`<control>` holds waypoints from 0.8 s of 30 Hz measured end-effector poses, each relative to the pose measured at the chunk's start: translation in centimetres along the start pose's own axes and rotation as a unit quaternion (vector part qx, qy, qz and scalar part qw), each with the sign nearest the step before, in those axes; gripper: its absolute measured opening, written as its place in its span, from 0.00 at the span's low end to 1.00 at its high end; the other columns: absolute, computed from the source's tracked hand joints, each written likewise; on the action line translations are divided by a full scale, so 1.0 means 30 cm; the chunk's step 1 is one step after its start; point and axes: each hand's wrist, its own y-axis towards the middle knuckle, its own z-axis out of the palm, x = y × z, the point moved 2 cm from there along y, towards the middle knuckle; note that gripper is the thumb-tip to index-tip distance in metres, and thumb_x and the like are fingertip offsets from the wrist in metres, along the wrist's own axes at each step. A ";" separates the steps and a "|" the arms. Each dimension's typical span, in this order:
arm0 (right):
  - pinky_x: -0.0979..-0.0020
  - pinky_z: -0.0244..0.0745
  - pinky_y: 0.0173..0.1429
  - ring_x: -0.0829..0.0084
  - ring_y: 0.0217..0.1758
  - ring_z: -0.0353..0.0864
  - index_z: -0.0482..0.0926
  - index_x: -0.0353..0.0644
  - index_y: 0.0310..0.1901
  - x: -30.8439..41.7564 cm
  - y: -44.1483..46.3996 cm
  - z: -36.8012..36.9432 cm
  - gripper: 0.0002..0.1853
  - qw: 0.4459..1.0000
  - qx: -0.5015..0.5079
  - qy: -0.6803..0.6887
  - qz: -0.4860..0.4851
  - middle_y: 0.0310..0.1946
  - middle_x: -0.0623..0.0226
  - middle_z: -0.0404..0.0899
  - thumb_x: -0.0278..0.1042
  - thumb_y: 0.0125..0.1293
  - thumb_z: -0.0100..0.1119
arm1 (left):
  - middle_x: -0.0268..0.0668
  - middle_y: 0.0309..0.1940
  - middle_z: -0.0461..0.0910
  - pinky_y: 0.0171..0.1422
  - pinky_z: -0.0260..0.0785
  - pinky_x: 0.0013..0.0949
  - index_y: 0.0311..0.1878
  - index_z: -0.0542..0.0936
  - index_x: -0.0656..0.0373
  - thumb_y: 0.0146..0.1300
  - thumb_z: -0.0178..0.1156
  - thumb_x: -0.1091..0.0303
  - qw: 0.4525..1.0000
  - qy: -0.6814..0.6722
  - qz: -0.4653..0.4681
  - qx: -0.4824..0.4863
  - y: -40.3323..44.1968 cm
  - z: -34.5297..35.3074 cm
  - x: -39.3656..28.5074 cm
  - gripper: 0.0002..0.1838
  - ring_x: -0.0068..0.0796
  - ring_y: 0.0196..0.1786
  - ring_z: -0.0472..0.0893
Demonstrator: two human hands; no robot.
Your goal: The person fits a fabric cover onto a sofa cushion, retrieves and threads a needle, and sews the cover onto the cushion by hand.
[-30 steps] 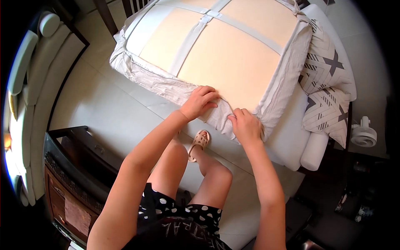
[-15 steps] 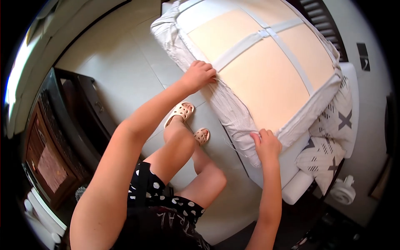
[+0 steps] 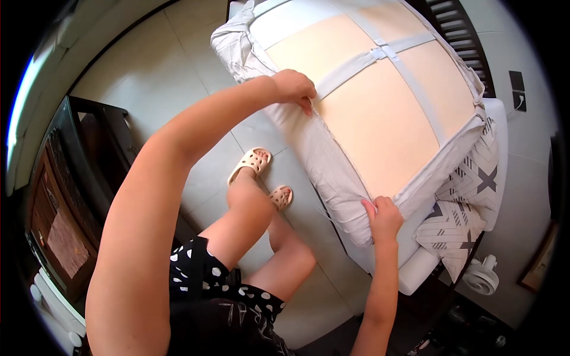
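Observation:
A large beige mattress-like pad (image 3: 368, 124) lies with pale straps (image 3: 350, 68) crossing its face and a buckle where they meet. A finely striped grey-white cover (image 3: 332, 160) wraps over its edges. My left hand (image 3: 294, 88) grips the cover's edge along the near side, fingers curled and fingertips partly hidden. Farther along that edge, by the near right corner, my right hand (image 3: 385, 221) pinches the cover between thumb and fingers. The cover bunches in loose folds at the far left corner.
Patterned cushions (image 3: 454, 234) rest against the right end of the white base (image 3: 414, 272). A small white fan (image 3: 481, 276) stands beyond them. Dark wooden cabinets (image 3: 74, 196) line the left. My feet in cream clogs (image 3: 252, 163) stand on the tiled floor.
My left hand has shifted slightly right and up along the cover edge, its wrist more bent. My right hand still pinches the corner. The near edge looks smoother; the view has shifted slightly.

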 end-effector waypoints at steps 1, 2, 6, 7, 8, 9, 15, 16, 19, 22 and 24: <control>0.66 0.62 0.22 0.64 0.22 0.70 0.70 0.46 0.22 0.001 -0.001 0.003 0.17 1.000 -0.003 0.005 0.005 0.20 0.69 0.69 0.50 0.48 0.60 | 0.37 0.27 0.73 0.36 0.65 0.38 0.26 0.72 0.57 0.48 0.60 0.53 1.000 -0.011 -0.004 0.011 0.010 0.000 0.001 0.16 0.40 0.34 0.74; 0.66 0.62 0.22 0.65 0.22 0.70 0.70 0.45 0.22 0.001 -0.009 0.005 0.17 1.000 -0.001 0.009 0.009 0.20 0.69 0.69 0.50 0.47 0.61 | 0.37 0.28 0.73 0.36 0.65 0.38 0.26 0.73 0.58 0.47 0.61 0.54 0.999 -0.025 -0.011 0.022 0.013 0.011 -0.003 0.16 0.40 0.35 0.74; 0.67 0.62 0.22 0.65 0.21 0.69 0.69 0.45 0.21 -0.024 -0.009 -0.018 0.19 0.998 0.013 0.064 0.003 0.19 0.69 0.68 0.52 0.45 0.61 | 0.34 0.30 0.75 0.39 0.66 0.36 0.27 0.76 0.56 0.44 0.63 0.52 0.998 0.007 0.024 0.053 0.015 0.015 0.008 0.16 0.37 0.37 0.75; 0.67 0.61 0.22 0.65 0.21 0.69 0.69 0.45 0.21 -0.032 -0.011 -0.019 0.19 0.998 0.009 0.056 0.008 0.19 0.69 0.68 0.52 0.45 0.62 | 0.32 0.31 0.76 0.40 0.66 0.36 0.28 0.77 0.54 0.44 0.63 0.51 0.996 0.037 0.027 0.072 0.013 0.008 0.005 0.16 0.36 0.38 0.75; 0.67 0.61 0.22 0.65 0.21 0.69 0.69 0.45 0.21 -0.037 -0.016 -0.016 0.19 0.999 0.006 0.050 0.012 0.19 0.69 0.69 0.52 0.44 0.62 | 0.34 0.31 0.75 0.39 0.66 0.36 0.28 0.76 0.55 0.45 0.62 0.52 0.998 0.033 0.014 0.055 0.014 0.021 0.011 0.16 0.37 0.37 0.75; 0.67 0.61 0.22 0.65 0.20 0.69 0.68 0.45 0.21 -0.042 -0.017 0.002 0.19 0.999 -0.007 0.039 0.014 0.19 0.69 0.69 0.52 0.44 0.62 | 0.35 0.30 0.74 0.38 0.66 0.37 0.28 0.75 0.56 0.46 0.62 0.53 0.999 0.031 -0.001 0.037 0.009 0.036 0.020 0.16 0.38 0.37 0.75; 0.67 0.61 0.22 0.65 0.20 0.69 0.68 0.45 0.21 -0.025 -0.025 0.004 0.19 0.999 -0.029 0.019 0.022 0.19 0.69 0.68 0.53 0.44 0.61 | 0.35 0.28 0.73 0.41 0.64 0.36 0.29 0.74 0.54 0.48 0.59 0.52 0.999 0.014 -0.027 -0.015 -0.017 0.042 0.015 0.15 0.36 0.37 0.74; 0.67 0.61 0.22 0.65 0.20 0.69 0.68 0.45 0.21 -0.035 -0.029 0.014 0.19 0.999 -0.031 0.018 0.021 0.19 0.69 0.68 0.53 0.44 0.61 | 0.35 0.28 0.73 0.42 0.64 0.36 0.30 0.74 0.53 0.49 0.59 0.52 0.999 0.031 -0.027 -0.017 -0.035 0.033 0.023 0.14 0.35 0.39 0.73; 0.68 0.62 0.22 0.65 0.21 0.69 0.68 0.45 0.21 -0.031 -0.022 0.031 0.19 0.998 -0.046 0.029 0.016 0.19 0.70 0.68 0.52 0.44 0.61 | 0.32 0.30 0.73 0.48 0.60 0.36 0.32 0.74 0.52 0.53 0.56 0.53 0.994 0.080 -0.073 -0.029 -0.113 -0.011 0.056 0.13 0.31 0.42 0.72; 0.68 0.62 0.22 0.66 0.21 0.69 0.68 0.46 0.22 -0.038 -0.036 0.023 0.18 0.997 -0.064 0.031 0.006 0.19 0.70 0.68 0.51 0.44 0.62 | 0.33 0.31 0.76 0.46 0.64 0.36 0.31 0.74 0.52 0.57 0.52 0.57 0.985 0.053 -0.154 -0.051 -0.149 0.021 0.116 0.10 0.34 0.39 0.74; 0.68 0.62 0.22 0.66 0.21 0.69 0.68 0.46 0.22 -0.039 -0.013 0.040 0.18 0.996 -0.078 0.034 -0.006 0.19 0.70 0.68 0.51 0.44 0.62 | 0.34 0.30 0.76 0.42 0.66 0.35 0.31 0.74 0.52 0.58 0.50 0.59 0.973 0.044 -0.185 -0.129 -0.121 0.005 0.110 0.09 0.35 0.36 0.75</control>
